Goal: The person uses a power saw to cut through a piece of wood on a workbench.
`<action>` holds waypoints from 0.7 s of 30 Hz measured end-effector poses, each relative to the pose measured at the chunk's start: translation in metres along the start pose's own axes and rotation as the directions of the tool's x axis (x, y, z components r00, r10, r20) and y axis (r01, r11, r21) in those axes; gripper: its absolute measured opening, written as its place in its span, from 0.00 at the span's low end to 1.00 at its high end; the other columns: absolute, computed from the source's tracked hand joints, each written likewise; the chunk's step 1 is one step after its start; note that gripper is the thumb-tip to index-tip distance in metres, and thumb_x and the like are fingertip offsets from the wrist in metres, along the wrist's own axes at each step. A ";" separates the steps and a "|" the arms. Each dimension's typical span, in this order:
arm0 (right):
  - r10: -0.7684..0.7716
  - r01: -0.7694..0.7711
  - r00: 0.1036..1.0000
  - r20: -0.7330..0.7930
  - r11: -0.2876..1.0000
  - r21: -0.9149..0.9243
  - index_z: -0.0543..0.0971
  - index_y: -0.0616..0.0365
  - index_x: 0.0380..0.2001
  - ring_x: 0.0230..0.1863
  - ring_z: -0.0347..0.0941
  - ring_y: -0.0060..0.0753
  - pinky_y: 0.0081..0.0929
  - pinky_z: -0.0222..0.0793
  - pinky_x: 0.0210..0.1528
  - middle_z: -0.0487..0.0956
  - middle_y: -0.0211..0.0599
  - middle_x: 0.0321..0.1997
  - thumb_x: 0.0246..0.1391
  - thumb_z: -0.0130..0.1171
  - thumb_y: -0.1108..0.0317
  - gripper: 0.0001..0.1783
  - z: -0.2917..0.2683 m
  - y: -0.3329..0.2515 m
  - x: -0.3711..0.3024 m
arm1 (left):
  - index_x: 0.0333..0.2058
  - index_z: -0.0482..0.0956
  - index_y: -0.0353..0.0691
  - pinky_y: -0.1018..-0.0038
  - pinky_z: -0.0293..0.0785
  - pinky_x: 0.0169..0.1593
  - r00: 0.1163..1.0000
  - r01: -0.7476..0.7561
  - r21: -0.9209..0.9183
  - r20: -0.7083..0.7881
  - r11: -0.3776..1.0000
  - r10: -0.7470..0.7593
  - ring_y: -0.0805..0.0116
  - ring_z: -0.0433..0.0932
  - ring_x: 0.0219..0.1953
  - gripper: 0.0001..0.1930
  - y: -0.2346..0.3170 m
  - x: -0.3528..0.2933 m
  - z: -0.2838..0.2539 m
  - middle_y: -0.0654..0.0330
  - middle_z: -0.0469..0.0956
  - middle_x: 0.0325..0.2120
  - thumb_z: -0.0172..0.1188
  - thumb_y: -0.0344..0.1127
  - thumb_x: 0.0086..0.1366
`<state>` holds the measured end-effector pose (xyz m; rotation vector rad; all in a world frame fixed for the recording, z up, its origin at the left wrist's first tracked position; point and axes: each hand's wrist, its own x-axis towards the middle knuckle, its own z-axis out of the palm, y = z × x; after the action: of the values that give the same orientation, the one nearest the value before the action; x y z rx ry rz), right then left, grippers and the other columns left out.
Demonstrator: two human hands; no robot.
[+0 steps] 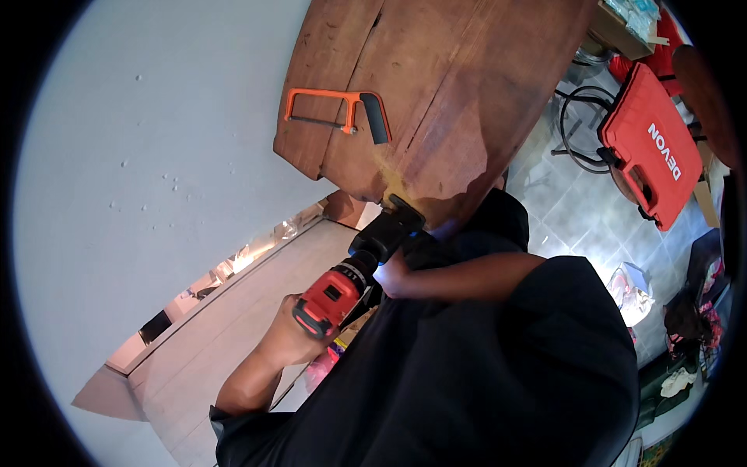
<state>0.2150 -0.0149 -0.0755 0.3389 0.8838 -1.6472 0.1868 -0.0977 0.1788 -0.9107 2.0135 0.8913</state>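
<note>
My left hand (pixel 286 338) is closed round the grip of a red and black cordless drill (pixel 325 302) at the lower middle. A black saw attachment (pixel 383 235) is fixed to the drill's front. My right hand (pixel 394 279) is closed on the attachment's underside, its fingers partly hidden. The attachment's front end meets the near edge of a brown wooden tabletop (pixel 436 70); its blade cannot be made out. Yellowish sawdust (pixel 394 177) lies on the wood right by it. Farther off on the tabletop rests a small orange hacksaw (pixel 331 95) with a black handle.
A white wall (pixel 156 156) runs along the left, with a pale wooden panel (pixel 226 311) below it. At the right, a red tool case (pixel 657 148) lies on a round stool (pixel 580 128) over the tiled floor (pixel 564 210). Clothes (pixel 700 311) are heaped at the far right.
</note>
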 end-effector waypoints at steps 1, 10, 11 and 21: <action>0.003 -0.003 1.000 -0.001 1.000 0.002 0.75 0.55 0.48 0.48 0.75 0.26 0.31 0.75 0.52 0.77 0.33 0.46 0.63 0.56 0.77 0.12 0.000 0.001 0.002 | 0.32 0.77 0.36 0.68 0.76 0.35 1.000 0.020 -0.014 -0.008 1.000 -0.020 0.61 0.77 0.25 0.11 0.002 -0.001 0.001 0.56 0.78 0.22 0.66 0.26 0.49; 0.143 -0.140 0.989 -0.037 0.987 0.075 0.75 0.55 0.49 0.47 0.75 0.26 0.29 0.77 0.48 0.77 0.33 0.46 0.63 0.56 0.77 0.12 -0.001 0.019 0.013 | 0.32 0.77 0.37 0.68 0.76 0.35 0.998 0.055 0.029 0.024 0.998 -0.056 0.56 0.79 0.26 0.10 0.012 0.001 -0.003 0.55 0.79 0.23 0.66 0.26 0.50; 0.093 -0.093 0.996 0.000 0.994 0.061 0.75 0.55 0.48 0.47 0.75 0.26 0.28 0.77 0.48 0.77 0.33 0.46 0.63 0.56 0.77 0.11 -0.003 0.022 0.014 | 0.32 0.77 0.37 0.68 0.76 0.35 0.998 0.055 0.029 0.023 0.998 -0.056 0.56 0.79 0.26 0.10 0.010 0.001 -0.001 0.55 0.79 0.23 0.66 0.26 0.50; 0.172 -0.179 0.983 0.062 0.971 0.156 0.75 0.54 0.46 0.45 0.75 0.25 0.28 0.76 0.46 0.77 0.31 0.44 0.64 0.55 0.75 0.09 -0.004 0.018 0.016 | 0.31 0.77 0.36 0.68 0.75 0.34 0.998 0.054 0.005 0.026 0.999 -0.054 0.60 0.78 0.24 0.08 0.013 0.001 -0.004 0.56 0.78 0.22 0.65 0.26 0.51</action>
<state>0.2264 -0.0237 -0.0951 0.4736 0.6669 -1.5583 0.1746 -0.0945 0.1830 -0.9425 1.9589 0.8643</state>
